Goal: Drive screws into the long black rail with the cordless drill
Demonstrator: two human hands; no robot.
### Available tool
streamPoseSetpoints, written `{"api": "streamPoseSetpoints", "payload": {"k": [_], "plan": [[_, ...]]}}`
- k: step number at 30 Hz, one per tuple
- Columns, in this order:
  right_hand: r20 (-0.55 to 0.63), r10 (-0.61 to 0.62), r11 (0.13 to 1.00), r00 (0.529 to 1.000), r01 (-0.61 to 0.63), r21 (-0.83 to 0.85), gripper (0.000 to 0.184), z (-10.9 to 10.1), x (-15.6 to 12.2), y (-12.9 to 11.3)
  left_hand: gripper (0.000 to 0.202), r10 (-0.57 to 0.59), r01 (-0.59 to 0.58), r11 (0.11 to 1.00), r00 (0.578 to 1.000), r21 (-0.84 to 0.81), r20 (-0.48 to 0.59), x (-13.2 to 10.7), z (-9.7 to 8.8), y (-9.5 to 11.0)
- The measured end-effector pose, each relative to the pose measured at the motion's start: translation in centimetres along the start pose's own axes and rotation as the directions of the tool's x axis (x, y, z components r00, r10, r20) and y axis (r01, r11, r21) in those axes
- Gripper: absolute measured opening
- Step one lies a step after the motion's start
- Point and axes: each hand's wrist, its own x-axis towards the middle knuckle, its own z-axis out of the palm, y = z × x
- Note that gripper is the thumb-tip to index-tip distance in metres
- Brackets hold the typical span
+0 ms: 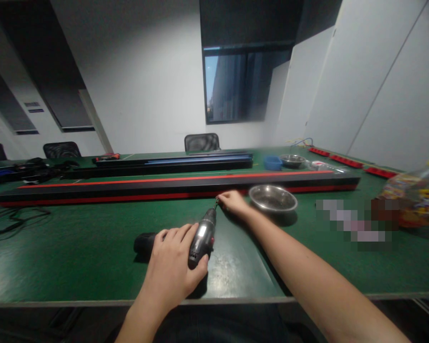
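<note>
My left hand (177, 262) is wrapped round a black cordless drill (203, 236), which lies on its side low over the green table, its bit aimed away from me. At the tip of the bit, the fingers of my right hand (232, 202) are pinched together; what they hold, if anything, is too small to name. Just beyond that tip runs a long black bar with red stripes (128, 189), lying across the table. Close to the right hand's wrist stands a shallow steel bowl (273, 197).
Behind the striped bar lie more long dark bars (164, 166), a blue container (272, 163) and a second steel bowl (292, 160). Black cables (12, 221) lie at the left. A yellow-capped plastic jug (423, 195) stands at the right. The table's front edge (75, 302) is near me.
</note>
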Motion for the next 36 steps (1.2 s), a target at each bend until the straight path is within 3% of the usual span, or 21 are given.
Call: {"api": "streamPoseSetpoints", "payload": {"k": [36], "plan": [[0.009, -0.014, 1.000, 1.000, 0.015, -0.022, 0.020, -0.03, 0.23, 0.30, 0.055, 0.005, -0.005, 1.000, 1.000, -0.010, -0.007, 0.10, 0.08, -0.04]]}}
